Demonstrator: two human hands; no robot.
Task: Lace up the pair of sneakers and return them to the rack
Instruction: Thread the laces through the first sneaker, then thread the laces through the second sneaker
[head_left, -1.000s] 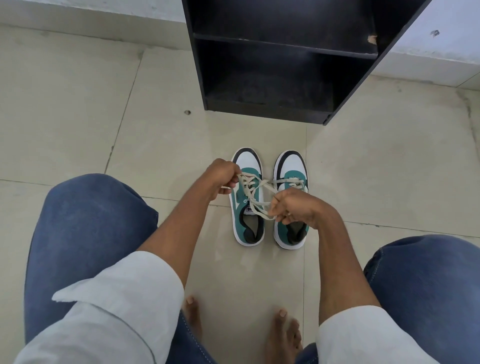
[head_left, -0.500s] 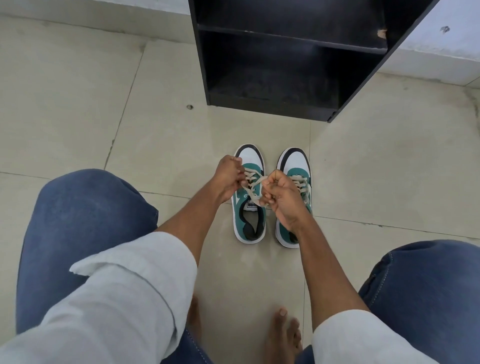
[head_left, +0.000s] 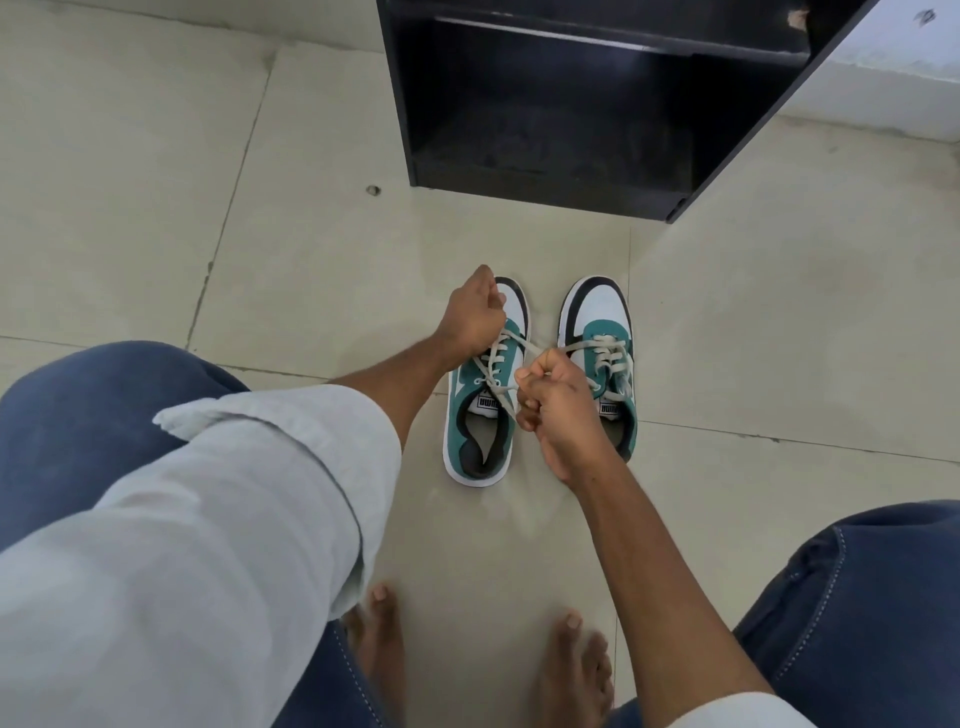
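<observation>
I see open floor (head_left: 753, 338) around both sneakers (head_left: 480, 415); rack (head_left: 571, 104) shelves bare. Left hand (head_left: 470, 314) and right hand (head_left: 558, 400) each grip lace (head_left: 524, 343).

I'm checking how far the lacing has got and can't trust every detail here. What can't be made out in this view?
- Head view: the knot on the left sneaker cannot be judged; the right hand covers where the lace ends.
- Toe of that sneaker: partly behind the left hand.
- Right sneaker: heel and inner side hidden by the right hand.
- Rack: upper shelves cut off by the top edge.
</observation>
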